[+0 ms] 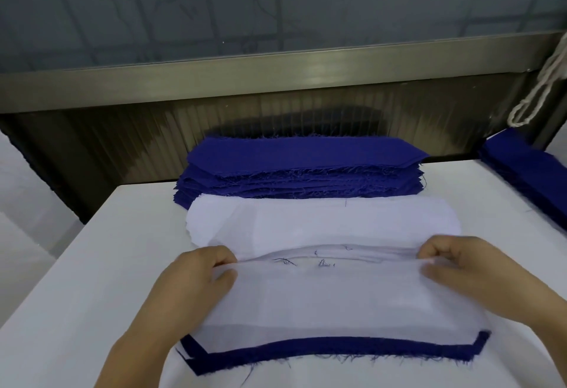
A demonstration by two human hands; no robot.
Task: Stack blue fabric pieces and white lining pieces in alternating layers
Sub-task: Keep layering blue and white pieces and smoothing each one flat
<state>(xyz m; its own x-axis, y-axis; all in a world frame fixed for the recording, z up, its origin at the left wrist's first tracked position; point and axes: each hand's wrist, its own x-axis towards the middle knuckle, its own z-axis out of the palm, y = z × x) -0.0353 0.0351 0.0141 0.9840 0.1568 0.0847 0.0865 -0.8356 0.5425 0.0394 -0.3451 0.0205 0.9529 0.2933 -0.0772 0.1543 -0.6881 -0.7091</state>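
Two hands held one thin white cloth point(337, 298) by its far edge: the left hand point(196, 283) pinched the left corner, the right hand point(460, 268) pinched the right. It lay over a blue piece point(337, 349) near the person. Farther away sat a white pile point(322, 222) and a blue pile point(300, 170) on the table point(92, 265).

Left hand point(199, 277): fingers curled, thumb on top, pinching sth thin at its far edge.
Right hand point(457, 268): same pose, fingers curled, pinching the other end.
Arms: both bare, reaching fwd from bottom of view, hands level, well apart.
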